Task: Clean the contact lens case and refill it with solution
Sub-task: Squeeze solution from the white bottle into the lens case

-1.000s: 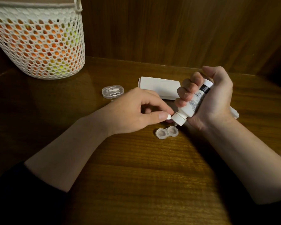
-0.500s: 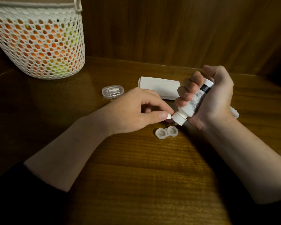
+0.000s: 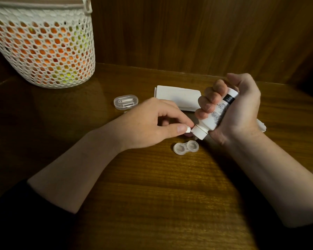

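White mesh basket (orange, yellow inside) on wooden table.

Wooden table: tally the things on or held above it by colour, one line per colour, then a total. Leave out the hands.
White: 4, the mesh basket, folded tissue, solution bottle, small cap
Clear: 2, the lens case, small lidded box
Total: 6

Counter: glossy varnished wood, grain showing; wall panel at 12 o'clock same wood, duller. Lens case: translucent, frosted-looking plastic. Bottle in my right grip: smooth white plastic. Basket at 10 o'clock: matt white plastic mesh. Small box: clear glossy plastic.
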Demonstrator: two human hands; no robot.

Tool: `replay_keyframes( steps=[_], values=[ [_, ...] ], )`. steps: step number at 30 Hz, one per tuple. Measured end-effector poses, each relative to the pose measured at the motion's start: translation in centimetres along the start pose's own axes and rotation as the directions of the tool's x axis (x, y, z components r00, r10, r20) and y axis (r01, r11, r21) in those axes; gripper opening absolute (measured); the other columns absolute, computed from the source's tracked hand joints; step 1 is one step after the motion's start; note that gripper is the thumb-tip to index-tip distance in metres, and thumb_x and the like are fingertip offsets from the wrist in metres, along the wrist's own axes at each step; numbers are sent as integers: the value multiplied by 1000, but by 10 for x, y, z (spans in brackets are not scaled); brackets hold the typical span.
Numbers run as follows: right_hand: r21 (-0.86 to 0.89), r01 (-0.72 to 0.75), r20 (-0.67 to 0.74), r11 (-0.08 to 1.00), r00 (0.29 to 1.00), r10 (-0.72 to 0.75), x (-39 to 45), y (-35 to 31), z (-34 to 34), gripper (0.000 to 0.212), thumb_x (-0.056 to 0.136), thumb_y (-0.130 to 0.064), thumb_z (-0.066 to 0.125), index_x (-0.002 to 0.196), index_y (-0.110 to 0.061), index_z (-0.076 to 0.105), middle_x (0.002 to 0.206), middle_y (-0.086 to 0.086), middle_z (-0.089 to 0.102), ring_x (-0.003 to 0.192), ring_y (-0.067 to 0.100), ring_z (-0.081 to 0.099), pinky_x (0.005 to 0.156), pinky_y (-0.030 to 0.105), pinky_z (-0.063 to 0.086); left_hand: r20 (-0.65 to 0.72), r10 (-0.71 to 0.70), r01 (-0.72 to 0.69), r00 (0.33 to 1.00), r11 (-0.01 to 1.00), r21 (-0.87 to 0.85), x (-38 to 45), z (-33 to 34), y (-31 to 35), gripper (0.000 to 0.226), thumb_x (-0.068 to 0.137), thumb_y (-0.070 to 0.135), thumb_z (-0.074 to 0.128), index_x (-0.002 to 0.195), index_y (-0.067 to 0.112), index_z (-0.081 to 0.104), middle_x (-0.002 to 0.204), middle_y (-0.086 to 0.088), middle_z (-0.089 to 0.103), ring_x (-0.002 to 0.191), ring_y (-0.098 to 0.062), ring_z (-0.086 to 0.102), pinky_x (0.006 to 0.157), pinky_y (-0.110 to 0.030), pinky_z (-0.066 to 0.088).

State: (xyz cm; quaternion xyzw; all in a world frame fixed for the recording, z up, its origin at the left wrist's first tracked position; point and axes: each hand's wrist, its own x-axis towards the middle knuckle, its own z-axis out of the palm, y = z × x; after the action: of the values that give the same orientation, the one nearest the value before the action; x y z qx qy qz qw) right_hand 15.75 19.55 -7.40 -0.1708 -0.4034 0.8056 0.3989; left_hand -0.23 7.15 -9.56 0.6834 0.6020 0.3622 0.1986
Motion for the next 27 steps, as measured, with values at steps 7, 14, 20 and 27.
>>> replay_keyframes(
  steps=[7,14,20,27],
  values=[
    [0,1,-3,1000,1000,-1,0,0,0,44,99,-32,43,57,-19,44,52,-2,40,43,15,37,45,22,36,1,-12,12,1000,1000,-4,0,0,1,22,101,23,71,119,31,81,102,10,72,83,-20,62,65,-15,44],
    [0,2,-1,1000,1000,-2,0,-1,0,44,98,-32,43,56,-19,44,52,-2,40,43,15,37,45,22,37,-3,-22,22,1000,1000,1,0,0,2,22,101,23,71,119,32,81,103,10,72,82,-18,62,66,-15,44],
    [19,-26,22,999,999,26,2,1,-2,44,99,-33,44,58,-19,47,53,-2,43,43,15,40,45,21,38,-6,-29,30,1000,1000,10,0,1,4,21,101,23,72,118,30,81,101,11,72,81,-19,62,66,-15,44],
    [131,-19,44,991,999,13,1,1,-1,42,100,-39,47,64,-18,49,56,-1,47,46,15,46,48,23,41,-63,-32,27,998,997,-70,-4,-5,9,18,100,16,73,111,25,84,94,12,72,75,-5,56,64,-19,44]
  ],
)
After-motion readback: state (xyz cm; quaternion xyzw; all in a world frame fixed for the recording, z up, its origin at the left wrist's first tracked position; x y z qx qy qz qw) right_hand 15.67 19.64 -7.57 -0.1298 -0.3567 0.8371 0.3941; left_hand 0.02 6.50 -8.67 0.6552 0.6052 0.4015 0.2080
